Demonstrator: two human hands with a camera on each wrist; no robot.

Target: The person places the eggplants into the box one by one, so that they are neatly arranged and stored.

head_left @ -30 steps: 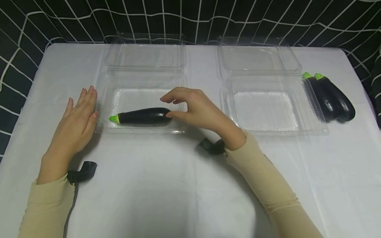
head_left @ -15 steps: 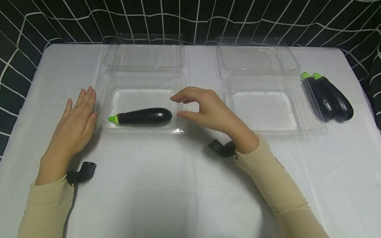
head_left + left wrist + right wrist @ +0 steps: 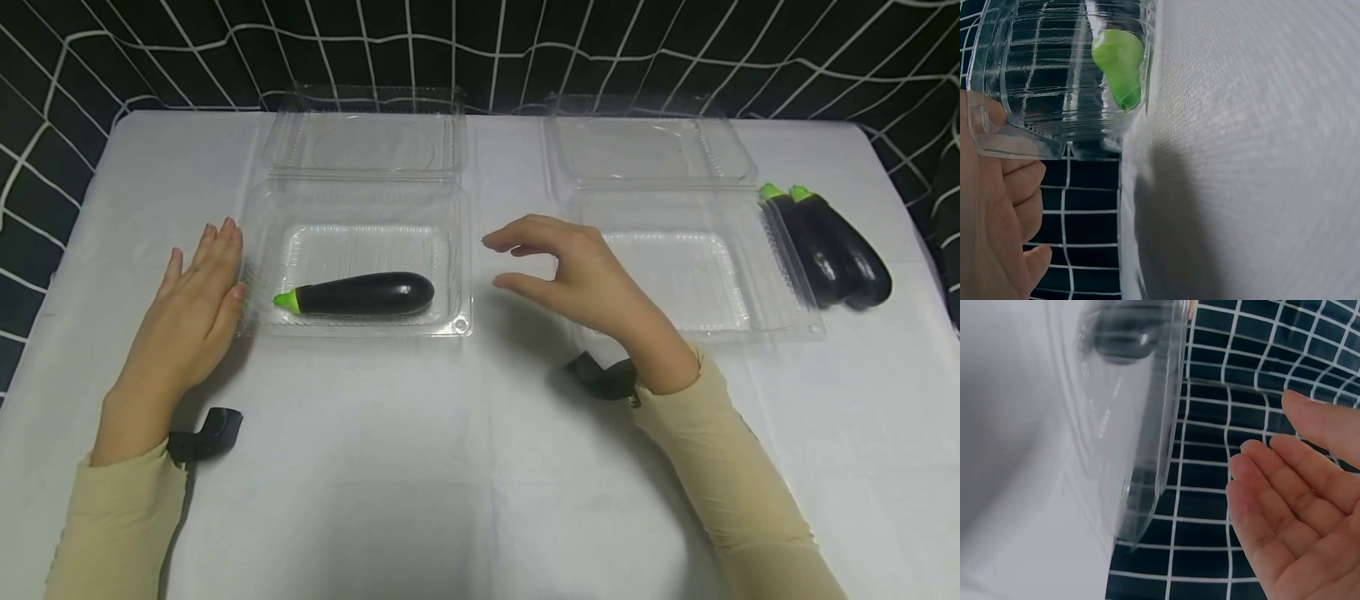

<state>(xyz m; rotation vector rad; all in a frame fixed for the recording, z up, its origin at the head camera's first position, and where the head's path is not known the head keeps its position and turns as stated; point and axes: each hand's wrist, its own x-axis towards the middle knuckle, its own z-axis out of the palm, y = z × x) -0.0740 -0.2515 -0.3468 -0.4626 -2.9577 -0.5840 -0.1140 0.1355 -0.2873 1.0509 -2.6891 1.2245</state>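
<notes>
In the head view one eggplant (image 3: 365, 294), dark with a green stem end, lies along the front of the left clear plastic container (image 3: 352, 208). My left hand (image 3: 187, 312) is at that container's left edge, its fingers fairly straight; in the left wrist view the container overlaps part of the hand, with the green stem (image 3: 1119, 65) seen through the wall. Between the two containers hovers my right hand (image 3: 581, 267), thumb and fingers apart and nothing between them. It covers the left side of the right clear container (image 3: 712, 212), which has no eggplant in it.
Two more eggplants (image 3: 836, 246) lie side by side at the right, partly behind the right container's wall. Both container lids (image 3: 363, 142) are folded back toward the far table edge. A dark cloth with white grid lines (image 3: 480, 50) hangs behind the white table.
My right hand has moved right, from the eggplant's rounded end to beyond the left container's edge. The eggplant stays in place, and my left hand has hardly moved.
</notes>
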